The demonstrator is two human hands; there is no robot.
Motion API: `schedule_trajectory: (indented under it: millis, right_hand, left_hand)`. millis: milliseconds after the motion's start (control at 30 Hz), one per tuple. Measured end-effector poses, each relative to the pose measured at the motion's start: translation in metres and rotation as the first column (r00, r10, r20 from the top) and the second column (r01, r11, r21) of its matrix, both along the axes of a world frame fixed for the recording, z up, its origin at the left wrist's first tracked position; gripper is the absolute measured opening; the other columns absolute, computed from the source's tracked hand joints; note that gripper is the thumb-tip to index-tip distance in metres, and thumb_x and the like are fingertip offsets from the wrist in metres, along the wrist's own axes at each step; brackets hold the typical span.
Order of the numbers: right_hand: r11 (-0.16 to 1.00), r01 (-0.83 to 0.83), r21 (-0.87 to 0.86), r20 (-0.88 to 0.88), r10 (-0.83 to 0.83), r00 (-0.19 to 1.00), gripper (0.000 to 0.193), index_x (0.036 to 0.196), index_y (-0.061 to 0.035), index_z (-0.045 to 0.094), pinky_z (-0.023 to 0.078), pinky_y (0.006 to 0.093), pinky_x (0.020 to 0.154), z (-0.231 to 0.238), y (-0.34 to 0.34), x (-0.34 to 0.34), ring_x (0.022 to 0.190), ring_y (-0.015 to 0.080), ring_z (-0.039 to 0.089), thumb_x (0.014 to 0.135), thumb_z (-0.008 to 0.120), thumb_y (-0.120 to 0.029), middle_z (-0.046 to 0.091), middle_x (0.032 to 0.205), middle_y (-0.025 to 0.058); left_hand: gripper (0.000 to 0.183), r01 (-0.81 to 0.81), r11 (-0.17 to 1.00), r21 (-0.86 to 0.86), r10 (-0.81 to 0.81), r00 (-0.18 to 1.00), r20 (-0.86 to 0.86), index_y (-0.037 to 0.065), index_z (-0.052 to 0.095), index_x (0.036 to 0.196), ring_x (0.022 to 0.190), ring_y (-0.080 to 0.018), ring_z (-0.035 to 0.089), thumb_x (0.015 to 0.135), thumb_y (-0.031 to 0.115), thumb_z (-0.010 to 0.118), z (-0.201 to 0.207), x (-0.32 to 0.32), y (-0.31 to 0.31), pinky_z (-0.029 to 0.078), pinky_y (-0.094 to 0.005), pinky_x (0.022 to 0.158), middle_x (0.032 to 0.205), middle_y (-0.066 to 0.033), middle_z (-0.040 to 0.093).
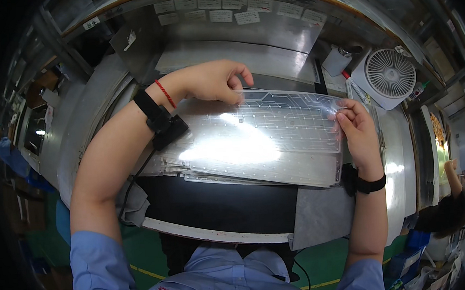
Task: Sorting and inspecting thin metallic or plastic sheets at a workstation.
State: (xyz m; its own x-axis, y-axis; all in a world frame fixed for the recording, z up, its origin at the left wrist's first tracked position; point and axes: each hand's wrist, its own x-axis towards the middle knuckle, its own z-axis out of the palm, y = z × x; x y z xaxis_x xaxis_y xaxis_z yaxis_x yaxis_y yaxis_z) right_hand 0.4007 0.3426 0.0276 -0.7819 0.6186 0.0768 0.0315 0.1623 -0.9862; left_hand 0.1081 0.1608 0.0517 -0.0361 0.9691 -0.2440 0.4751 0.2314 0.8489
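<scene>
sheet: clear plastic membrane sheet (274, 128) printed with thin circuit traces and rows of dots, lying on top of a stack of the same sheets (256, 170), middle of the bench (237, 212)

left hand: left hand (214, 81) curled over the far left corner of the sheet, fingertips pressed down on the edge, looks like a pinch on the top layer

right hand: right hand (356, 128) at the right edge, thumb and fingers closed on the sheet's corner

feel: I'd guess super light and floppy, it'll sag if you lift it by one corner, so two opposite ends like this makes sense

slip: glossy, big glare patch in the middle, sheets probably cling or slide on each other

fragile: traces look easy to crease or scratch, so grab the bare margins, not the printed bit

wrists: black strap (158, 118) with a cord on the left, black band (367, 184) on the right

around: small white fan (389, 75) far right, dark mat (220, 205) under the stack on the near side
</scene>
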Motion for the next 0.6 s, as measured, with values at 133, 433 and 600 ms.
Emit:
schedule_trajectory:
  millis: [133, 433, 600]
  right_hand:
    - [1.000, 0.005, -0.001, 0.006, -0.005, 1.000, 0.021, 0.115, -0.0016, 0.051, 0.043, 0.0171, 0.057, -0.001, 0.001, 0.001, 0.068, 0.0039, 0.055, 0.094, 0.048, -0.001, 0.065, 0.090, 0.0043]
    - [1.000, 0.021, -0.012, -0.003, -0.021, 1.000, 0.022, 0.115, -0.0021, 0.051, 0.043, 0.0170, 0.057, -0.003, 0.004, 0.000, 0.068, 0.0040, 0.055, 0.093, 0.048, -0.002, 0.066, 0.091, 0.0047]
    - [0.999, 0.025, -0.020, 0.008, -0.025, 1.000, 0.021, 0.114, -0.0022, 0.051, 0.043, 0.0169, 0.057, -0.003, 0.004, -0.001, 0.068, 0.0042, 0.056, 0.093, 0.048, -0.002, 0.066, 0.091, 0.0049]
  left_hand:
    - [0.024, -0.116, 0.991, 0.066, 0.113, 0.993, 0.046, 0.000, 0.051, 0.107, 0.076, -0.0093, 0.059, 0.085, 0.004, 0.059, 0.000, -0.006, -0.001, 0.048, -0.0240, 0.069, 0.082, -0.0055, 0.066]
    - [0.024, -0.409, 0.870, 0.276, 0.420, 0.907, 0.021, 0.010, 0.054, 0.089, 0.075, -0.0080, 0.056, 0.099, 0.027, 0.041, 0.020, -0.053, -0.038, 0.045, -0.0215, 0.071, 0.081, -0.0003, 0.062]
    - [0.029, -0.367, 0.904, 0.218, 0.372, 0.928, 0.019, 0.009, 0.055, 0.085, 0.075, -0.0085, 0.056, 0.100, 0.031, 0.043, 0.014, -0.059, -0.051, 0.046, -0.0222, 0.071, 0.078, 0.0009, 0.059]
